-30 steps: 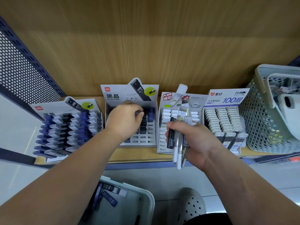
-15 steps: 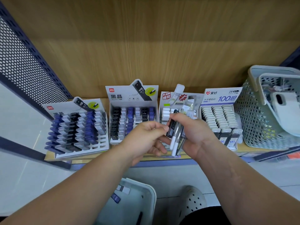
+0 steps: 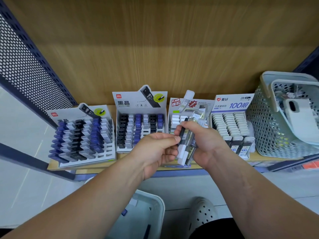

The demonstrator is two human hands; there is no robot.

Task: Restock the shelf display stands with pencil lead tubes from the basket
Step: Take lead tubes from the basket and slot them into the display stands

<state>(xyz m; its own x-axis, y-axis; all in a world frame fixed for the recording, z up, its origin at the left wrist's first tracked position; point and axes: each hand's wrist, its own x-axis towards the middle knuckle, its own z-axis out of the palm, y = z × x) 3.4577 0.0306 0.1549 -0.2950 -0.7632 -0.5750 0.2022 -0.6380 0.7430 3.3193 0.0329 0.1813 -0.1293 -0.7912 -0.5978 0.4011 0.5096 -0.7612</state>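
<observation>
My right hand [image 3: 206, 144] holds a bundle of pencil lead tubes [image 3: 187, 145], black, clear and white-capped, upright in front of the shelf. My left hand [image 3: 155, 153] pinches one black tube with a white cap [image 3: 181, 144] at the bundle's left side. Several display stands line the wooden shelf: a far-left stand [image 3: 81, 135] full of blue, black and white tubes, a second stand [image 3: 140, 125] partly filled, a third stand [image 3: 176, 118] with white tubes behind my hands, and a fourth stand [image 3: 231, 125]. A pale basket [image 3: 155, 214] sits low by my legs.
A perforated green basket [image 3: 265, 128] with a white phone case [image 3: 300, 118] stands at the shelf's right end. A dark perforated metal panel [image 3: 25, 69] bounds the shelf on the left. My shoe [image 3: 202, 214] is on the tiled floor.
My left hand has left the second stand and come right to the bundle in my right hand, now pinching one tube. The view has tilted slightly.
</observation>
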